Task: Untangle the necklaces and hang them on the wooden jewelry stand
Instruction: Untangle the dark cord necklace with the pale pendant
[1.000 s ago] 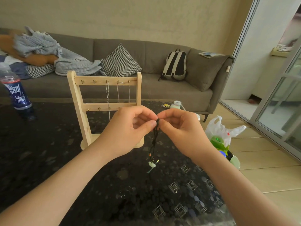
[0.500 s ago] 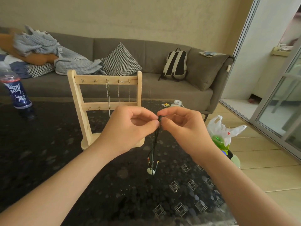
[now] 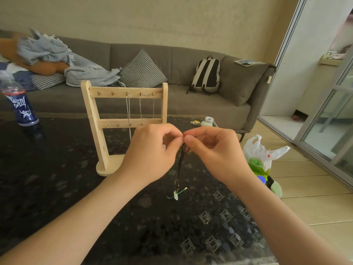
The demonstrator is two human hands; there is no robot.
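Necklace cord [image 3: 180,165], black, hangs toward 6 o'clock from the pinch point above the dark worktop [image 3: 57,178]. Whether its pale pendant [image 3: 175,196] touches the surface cannot be told. Grip state: left hand [image 3: 152,152] and right hand [image 3: 215,152] each clamp thumb and forefinger on the cord's tangled upper end, fingertips meeting. Wooden jewelry stand [image 3: 91,115] stands at 10 o'clock from the hands, with silver chains [image 3: 128,111] hung toward its 3 o'clock side. Judged step: loosening the knot. Hold one strand fixed with the left grip and tease the loop outward with the right in small pulls. Avoid hard tension, which likely tightens the knot. Free hooks [image 3: 99,93] are available at the top bar's 9 o'clock end.
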